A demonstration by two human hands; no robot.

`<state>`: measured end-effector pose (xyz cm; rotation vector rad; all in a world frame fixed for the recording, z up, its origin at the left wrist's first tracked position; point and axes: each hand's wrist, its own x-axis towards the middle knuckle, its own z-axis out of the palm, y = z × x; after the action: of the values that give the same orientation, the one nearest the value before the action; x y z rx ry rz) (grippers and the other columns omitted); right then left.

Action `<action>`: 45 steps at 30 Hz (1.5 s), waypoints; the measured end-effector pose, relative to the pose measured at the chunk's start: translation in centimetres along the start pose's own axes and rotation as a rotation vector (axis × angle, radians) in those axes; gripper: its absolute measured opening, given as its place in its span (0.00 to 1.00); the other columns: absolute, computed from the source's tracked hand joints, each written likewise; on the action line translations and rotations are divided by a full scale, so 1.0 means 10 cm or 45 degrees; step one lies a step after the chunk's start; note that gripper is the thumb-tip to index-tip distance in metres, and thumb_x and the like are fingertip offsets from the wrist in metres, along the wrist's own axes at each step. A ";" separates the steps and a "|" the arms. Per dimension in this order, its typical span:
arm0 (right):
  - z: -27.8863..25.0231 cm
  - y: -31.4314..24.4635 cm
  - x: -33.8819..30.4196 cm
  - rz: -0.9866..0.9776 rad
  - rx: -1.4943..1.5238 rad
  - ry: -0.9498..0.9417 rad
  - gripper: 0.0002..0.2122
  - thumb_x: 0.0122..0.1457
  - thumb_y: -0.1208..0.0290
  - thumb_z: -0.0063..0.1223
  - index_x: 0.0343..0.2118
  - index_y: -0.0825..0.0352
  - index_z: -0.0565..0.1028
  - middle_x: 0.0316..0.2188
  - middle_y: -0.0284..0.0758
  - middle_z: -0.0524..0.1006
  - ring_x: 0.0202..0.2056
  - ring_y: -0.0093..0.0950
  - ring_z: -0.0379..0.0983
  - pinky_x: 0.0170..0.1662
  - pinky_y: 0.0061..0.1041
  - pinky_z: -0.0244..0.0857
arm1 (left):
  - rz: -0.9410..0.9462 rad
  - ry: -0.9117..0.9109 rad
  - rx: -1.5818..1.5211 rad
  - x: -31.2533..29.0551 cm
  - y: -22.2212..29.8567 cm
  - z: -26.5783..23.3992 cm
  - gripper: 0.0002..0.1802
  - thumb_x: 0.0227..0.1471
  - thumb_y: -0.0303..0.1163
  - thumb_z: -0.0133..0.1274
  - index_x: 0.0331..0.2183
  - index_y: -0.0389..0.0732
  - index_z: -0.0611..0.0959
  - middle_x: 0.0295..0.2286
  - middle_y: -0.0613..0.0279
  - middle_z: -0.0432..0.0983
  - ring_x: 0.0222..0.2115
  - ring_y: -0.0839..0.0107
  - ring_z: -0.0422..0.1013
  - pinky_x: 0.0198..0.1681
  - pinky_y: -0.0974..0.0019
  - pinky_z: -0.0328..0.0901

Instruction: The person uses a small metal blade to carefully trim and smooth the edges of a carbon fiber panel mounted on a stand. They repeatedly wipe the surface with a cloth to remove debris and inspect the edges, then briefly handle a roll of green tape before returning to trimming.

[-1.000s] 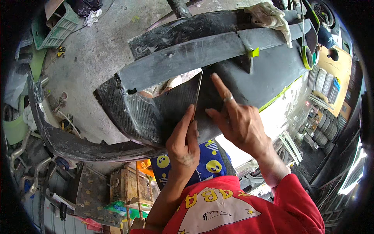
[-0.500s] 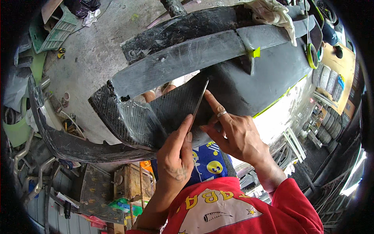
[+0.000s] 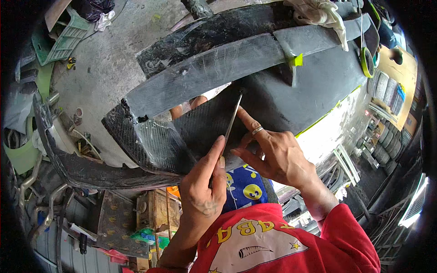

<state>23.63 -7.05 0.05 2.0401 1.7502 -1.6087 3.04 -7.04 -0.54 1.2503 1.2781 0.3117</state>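
My left hand (image 3: 205, 182) is closed around a slim, pointed metal tool (image 3: 233, 119), seen nearly edge-on, so I cannot tell whether it is a file or a thin blade. Its tip reaches up over the dark carbon-weave surface of a car body part (image 3: 314, 91) that looks like a bumper. With a ring on one finger, my right hand (image 3: 284, 157) stretches its index finger to the tool's side near the tip. The thumb and other fingers are apart and bent, with nothing seen in them. Left of the tool, a long opening (image 3: 185, 107) cuts through the part.
Yellow-green tape (image 3: 298, 60) sticks to the part's fin, and a tape roll (image 3: 367, 63) hangs farther right. A pale cloth (image 3: 318, 17) lies over the far edge. A curved black trim piece (image 3: 82, 170) stands at left, a green crate (image 3: 68, 38) beyond, stacked tyres (image 3: 384, 88) at right.
My left hand and the tool have shifted very slightly, with the tip a little lower in view. The right index finger stays beside the tool. The view has also shifted a little.
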 end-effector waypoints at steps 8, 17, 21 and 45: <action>0.02 0.03 -0.01 -0.114 0.047 0.065 0.39 0.62 0.64 0.64 0.73 0.64 0.55 0.31 0.35 0.85 0.26 0.39 0.82 0.30 0.37 0.76 | 0.038 0.015 0.011 0.04 0.07 -0.06 0.20 0.64 0.22 0.51 0.56 0.33 0.80 0.49 0.45 0.82 0.50 0.56 0.80 0.51 0.61 0.73; 0.01 0.03 0.00 -0.102 0.095 0.023 0.41 0.61 0.65 0.65 0.73 0.63 0.54 0.37 0.34 0.85 0.26 0.36 0.82 0.31 0.34 0.76 | -0.031 -0.068 0.060 0.10 0.27 -0.19 0.21 0.63 0.20 0.51 0.57 0.33 0.79 0.46 0.41 0.82 0.45 0.55 0.82 0.45 0.61 0.74; 0.01 0.05 0.00 -0.137 0.104 0.041 0.41 0.61 0.63 0.65 0.73 0.65 0.54 0.38 0.34 0.85 0.27 0.37 0.82 0.31 0.35 0.76 | 0.104 -0.059 0.156 0.09 0.21 -0.17 0.22 0.63 0.18 0.52 0.58 0.32 0.78 0.44 0.37 0.82 0.43 0.50 0.82 0.42 0.60 0.75; 0.01 0.07 0.01 -0.167 0.180 0.052 0.40 0.62 0.65 0.64 0.73 0.64 0.54 0.40 0.36 0.85 0.28 0.38 0.83 0.31 0.35 0.76 | 0.119 -0.035 0.211 0.11 0.24 -0.17 0.23 0.62 0.18 0.52 0.59 0.33 0.78 0.45 0.40 0.82 0.43 0.51 0.82 0.43 0.61 0.76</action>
<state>24.03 -7.33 -0.43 2.0710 1.8716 -1.7886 3.10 -4.42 1.15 1.4530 1.2439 0.2585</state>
